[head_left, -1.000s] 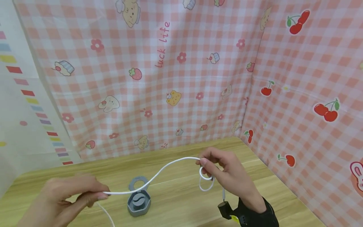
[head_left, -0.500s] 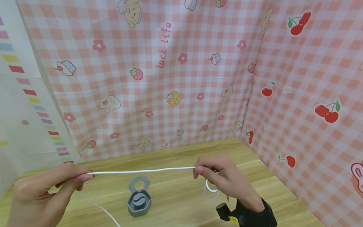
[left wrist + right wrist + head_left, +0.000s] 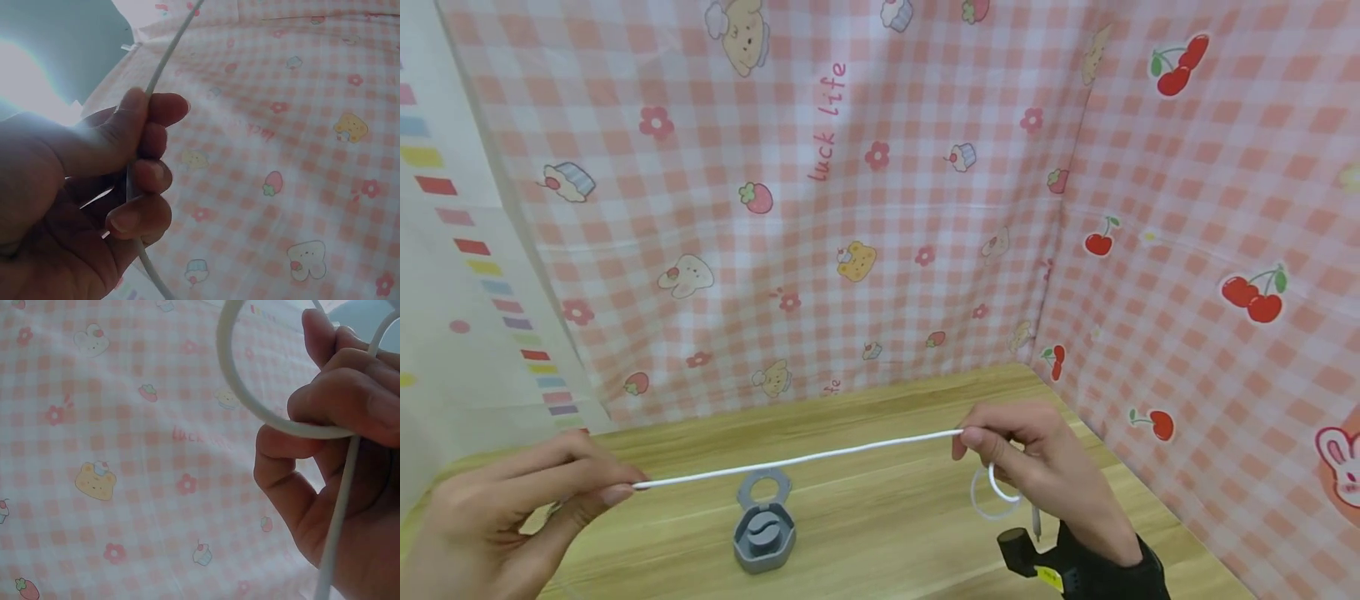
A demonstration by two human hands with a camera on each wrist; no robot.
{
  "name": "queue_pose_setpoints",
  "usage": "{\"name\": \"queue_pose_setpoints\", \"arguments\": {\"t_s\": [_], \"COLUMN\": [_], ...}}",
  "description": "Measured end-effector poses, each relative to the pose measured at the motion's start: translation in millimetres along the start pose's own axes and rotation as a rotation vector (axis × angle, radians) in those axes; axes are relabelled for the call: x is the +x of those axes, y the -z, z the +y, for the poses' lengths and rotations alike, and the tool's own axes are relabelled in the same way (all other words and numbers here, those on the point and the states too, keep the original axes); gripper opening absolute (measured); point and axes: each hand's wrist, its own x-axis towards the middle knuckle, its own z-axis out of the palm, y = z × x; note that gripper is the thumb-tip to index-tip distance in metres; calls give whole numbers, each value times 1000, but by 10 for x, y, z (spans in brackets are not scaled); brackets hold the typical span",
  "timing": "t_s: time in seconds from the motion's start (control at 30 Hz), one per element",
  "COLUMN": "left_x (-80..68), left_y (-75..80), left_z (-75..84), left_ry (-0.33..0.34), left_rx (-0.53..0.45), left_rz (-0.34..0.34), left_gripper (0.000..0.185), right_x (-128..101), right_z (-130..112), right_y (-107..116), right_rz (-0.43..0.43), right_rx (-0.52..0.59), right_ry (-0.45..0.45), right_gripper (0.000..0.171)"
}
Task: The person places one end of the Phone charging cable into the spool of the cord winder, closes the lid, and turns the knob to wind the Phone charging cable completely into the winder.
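Note:
A white cable [image 3: 797, 460] runs straight between my two hands above the table. My left hand [image 3: 512, 510] pinches it between thumb and fingertips at the left; in the left wrist view the cable [image 3: 167, 59] passes down through the curled fingers and out below. My right hand [image 3: 1037, 454] pinches the other end of the span. A loop of cable [image 3: 234, 369] hangs from the right fingers, and a thin plug end [image 3: 1037, 525] dangles below that palm. Between the hands, a grey hexagonal case [image 3: 764, 557] lies on the table with its ring-shaped lid [image 3: 745, 492] flipped back.
The wood-grain table [image 3: 880, 533] meets a pink checked cloth [image 3: 820, 325] hanging at the back. A second cherry-print cloth [image 3: 1195, 350] borders the right side. A black wrist strap with a camera [image 3: 1018, 552] sits on the right wrist.
The cable between the hands sagged in a curve a second ago and is now straight. The left hand has moved left, the right hand right, so the span is longer. The case stays put.

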Motion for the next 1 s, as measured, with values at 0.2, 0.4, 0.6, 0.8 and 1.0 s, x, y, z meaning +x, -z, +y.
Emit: {"name": "queue_pose_setpoints", "arguments": {"t_s": [0.2, 0.4, 0.6, 0.8, 1.0], "left_x": [-21, -41, -66, -272, -384], "left_y": [8, 21, 66, 251, 309], "left_z": [-28, -76, -28, -48, -144], "left_ry": [-41, -57, 58, 325, 388], "left_rx": [16, -58, -4, 133, 25], "left_rz": [28, 58, 96, 151, 117], "left_gripper": [18, 18, 17, 17, 31], "right_x": [18, 12, -27, -30, -3], "right_z": [4, -1, -1, 22, 101], "right_y": [-4, -12, 28, 73, 84], "right_rz": [-10, -13, 13, 3, 14], "right_rx": [35, 33, 55, 60, 21], "right_ry": [15, 4, -37, -61, -30], "right_gripper": [32, 33, 28, 26, 28]}}
